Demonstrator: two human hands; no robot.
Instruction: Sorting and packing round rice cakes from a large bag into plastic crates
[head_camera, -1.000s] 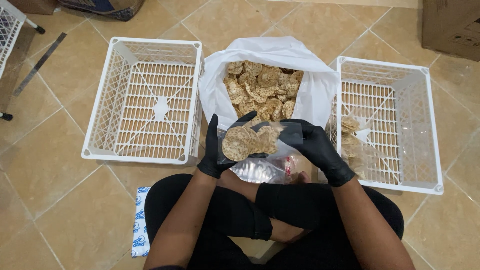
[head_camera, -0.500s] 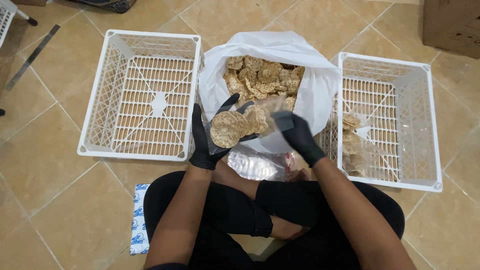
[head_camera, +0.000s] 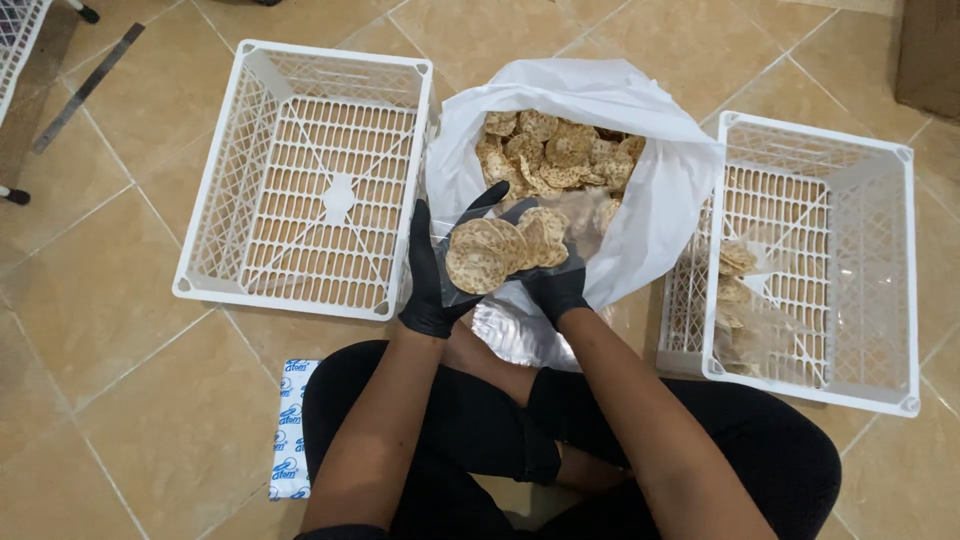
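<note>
Black-gloved left hand (head_camera: 432, 280) and right hand (head_camera: 553, 285) both gripped my clear packet of round crackers (head_camera: 500, 252), above white sack (head_camera: 640, 190).

1. a large white plastic sack (head_camera: 655, 200) sits open on the tiled floor between two white crates, full of round speckled tan crackers.
2. a small clear plastic bag of the same round crackers (head_camera: 500, 252) is held up in front of the sack's mouth, between the black-gloved left hand (head_camera: 432, 275) and the black-gloved right hand (head_camera: 555, 285).
3. clear filled bags of crackers (head_camera: 742, 300) lie in the right-hand crate.
4. a flat white packet with blue printing (head_camera: 291, 428) lies on the floor by the person's left leg.
5. a brown cardboard box (head_camera: 930, 50) stands at the top right corner.
</note>
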